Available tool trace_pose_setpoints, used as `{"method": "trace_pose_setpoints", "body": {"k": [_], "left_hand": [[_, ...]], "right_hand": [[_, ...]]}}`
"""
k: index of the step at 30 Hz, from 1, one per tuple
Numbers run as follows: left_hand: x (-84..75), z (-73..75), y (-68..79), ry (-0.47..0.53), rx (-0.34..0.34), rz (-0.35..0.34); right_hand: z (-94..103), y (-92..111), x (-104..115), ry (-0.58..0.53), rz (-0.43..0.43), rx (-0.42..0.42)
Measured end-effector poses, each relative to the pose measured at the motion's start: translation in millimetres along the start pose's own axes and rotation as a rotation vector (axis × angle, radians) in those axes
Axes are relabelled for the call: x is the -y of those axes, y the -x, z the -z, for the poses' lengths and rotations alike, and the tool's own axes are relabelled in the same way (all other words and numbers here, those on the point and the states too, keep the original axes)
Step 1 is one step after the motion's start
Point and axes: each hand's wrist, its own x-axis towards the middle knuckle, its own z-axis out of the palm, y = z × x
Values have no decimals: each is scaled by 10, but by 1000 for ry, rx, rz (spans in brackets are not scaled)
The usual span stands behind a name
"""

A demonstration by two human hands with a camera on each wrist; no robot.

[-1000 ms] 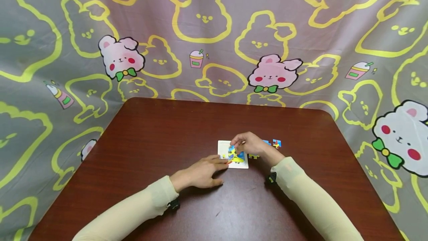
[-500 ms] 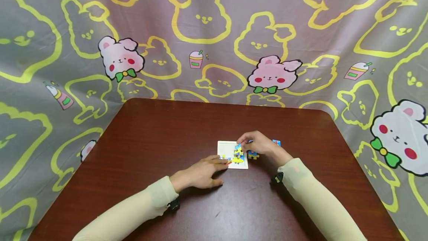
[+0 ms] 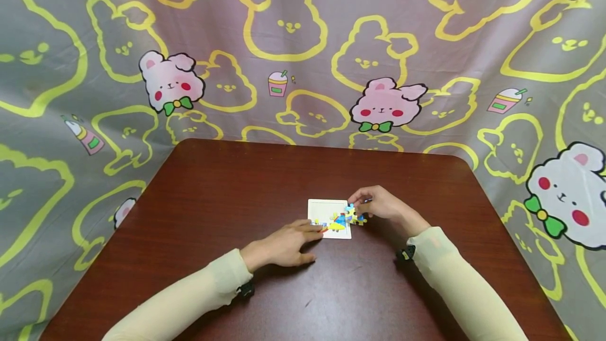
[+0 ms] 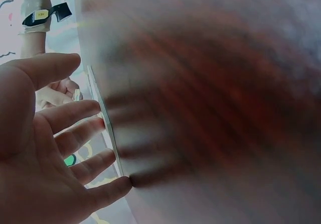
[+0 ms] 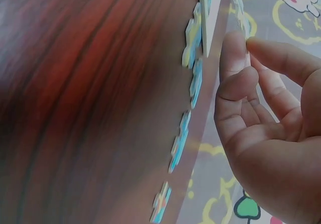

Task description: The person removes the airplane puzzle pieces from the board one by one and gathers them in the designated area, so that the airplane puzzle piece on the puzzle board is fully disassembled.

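Note:
A small white puzzle board [image 3: 325, 204] lies on the table, with yellow, blue and red pieces [image 3: 337, 226] along its lower part. My left hand [image 3: 288, 242] rests with spread fingers on the board's left side; in the left wrist view its fingertips [image 4: 113, 156] are at the board's edge. Thumb and index finger of my right hand [image 3: 379, 207] pinch a puzzle piece [image 5: 239, 14], raised over the board's right edge in the head view. Right by that edge lies a loose yellow and blue puzzle piece [image 5: 192, 39], partly behind the held one in the head view.
More loose puzzle pieces lie in a row on the brown table [image 3: 236, 183], such as a blue one [image 5: 179, 142] and one with some orange [image 5: 161, 203]. My right hand hides most of them from the head camera. A patterned curtain [image 3: 293, 25] hangs behind the table.
My right hand has drawn back to the right with the puzzle piece, from above the board's middle to its right edge. The left hand has stayed where it was.

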Motion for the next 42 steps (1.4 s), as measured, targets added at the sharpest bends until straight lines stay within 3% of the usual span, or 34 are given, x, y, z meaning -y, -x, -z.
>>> {"method": "trace_pose_setpoints", "body": {"k": [24, 42], "left_hand": [[-18, 24, -2, -5, 12, 4], [-38, 27, 9, 2, 14, 10]], "right_hand": [[344, 251, -298, -47, -17, 26], [384, 295, -415, 9, -65, 14]]}}
